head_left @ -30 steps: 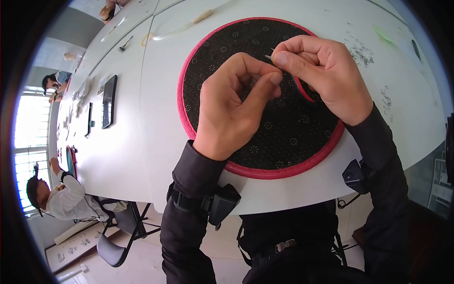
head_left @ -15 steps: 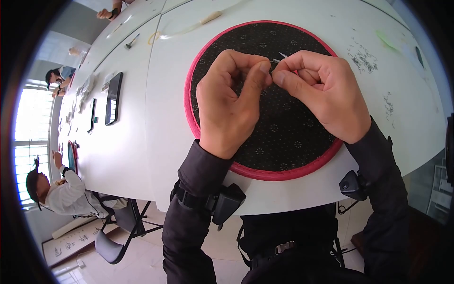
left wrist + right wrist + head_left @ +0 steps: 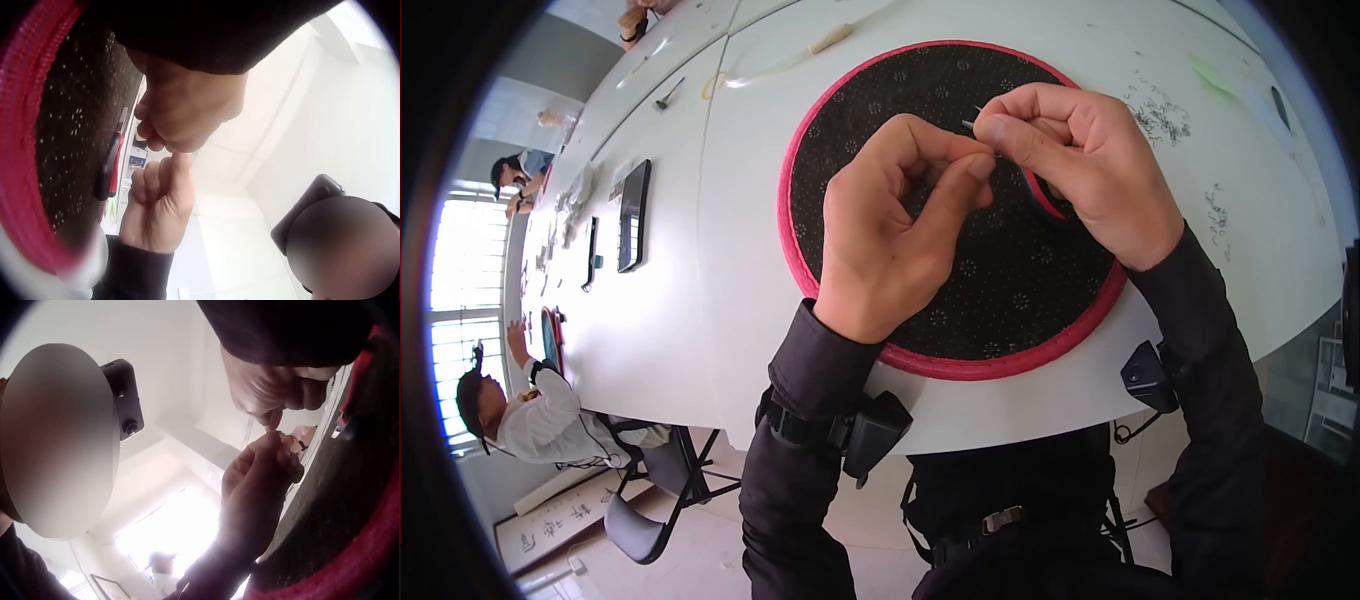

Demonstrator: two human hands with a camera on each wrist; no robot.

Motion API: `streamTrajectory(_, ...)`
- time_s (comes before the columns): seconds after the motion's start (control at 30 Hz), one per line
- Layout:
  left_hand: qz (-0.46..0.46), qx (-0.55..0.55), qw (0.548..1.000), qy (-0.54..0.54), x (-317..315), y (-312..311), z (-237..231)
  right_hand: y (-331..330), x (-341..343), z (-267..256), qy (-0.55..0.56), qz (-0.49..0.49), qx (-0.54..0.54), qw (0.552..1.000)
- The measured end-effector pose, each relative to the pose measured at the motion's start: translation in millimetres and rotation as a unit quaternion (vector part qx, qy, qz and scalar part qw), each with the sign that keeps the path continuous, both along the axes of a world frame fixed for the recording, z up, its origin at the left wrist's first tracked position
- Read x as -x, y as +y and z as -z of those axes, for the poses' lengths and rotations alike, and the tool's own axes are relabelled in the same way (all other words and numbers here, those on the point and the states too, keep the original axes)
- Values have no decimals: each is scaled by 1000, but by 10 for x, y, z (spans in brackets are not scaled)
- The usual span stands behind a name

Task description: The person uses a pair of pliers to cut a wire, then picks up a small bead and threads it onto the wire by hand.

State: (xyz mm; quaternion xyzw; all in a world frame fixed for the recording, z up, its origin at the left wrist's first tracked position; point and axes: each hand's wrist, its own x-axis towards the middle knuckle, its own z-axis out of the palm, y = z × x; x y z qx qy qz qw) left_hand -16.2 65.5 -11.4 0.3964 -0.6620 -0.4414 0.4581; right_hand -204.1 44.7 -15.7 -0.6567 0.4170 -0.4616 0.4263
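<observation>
Over the dark round mat (image 3: 1000, 300) with a red rim, my left hand (image 3: 890, 230) and right hand (image 3: 1090, 165) meet at the fingertips. The left thumb and index finger pinch a tiny thin piece, mostly hidden by the fingertips; I cannot tell its kind. The right thumb and index finger pinch at the same spot from the other side. Under the right hand on the mat lies a hand tool with a red and black handle (image 3: 1045, 195) and pointed metal tips. The left wrist view shows this tool (image 3: 112, 162) lying apart from both hands.
Small dark curly bits (image 3: 1160, 112) lie scattered on the white table (image 3: 740, 300) right of the mat, with a second cluster (image 3: 1218, 215) nearer. A black phone-like device (image 3: 633, 215) lies at left. A wooden-handled tool (image 3: 830, 38) is behind the mat. Another person (image 3: 550, 420) sits far left.
Half a second ago the hands were slightly further left with fingertips beside each other; now the right hand sits a little higher and the view has shifted slightly. Both still pinch.
</observation>
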Motion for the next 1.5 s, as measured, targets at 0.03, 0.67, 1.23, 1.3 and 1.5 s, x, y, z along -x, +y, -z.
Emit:
streamTrajectory(0.03,-2,8,1000,10,-3,-2,2,1,0,-6,3,-3,-17,1000)
streamTrajectory(0.67,-38,81,996,-19,-26,-96,156,139,-28,-200,69,-19,-9,997)
streamTrajectory(1.23,-49,57,997,19,-25,-55,104,119,-47,-195,31,-31,-97,994)
streamTrajectory(1.3,-60,62,996,11,-28,-70,115,148,-60,-234,55,-26,-87,994)
streamTrajectory(1.5,-33,70,995,-55,-58,-91,147,161,-51,-213,83,-17,-10,996)
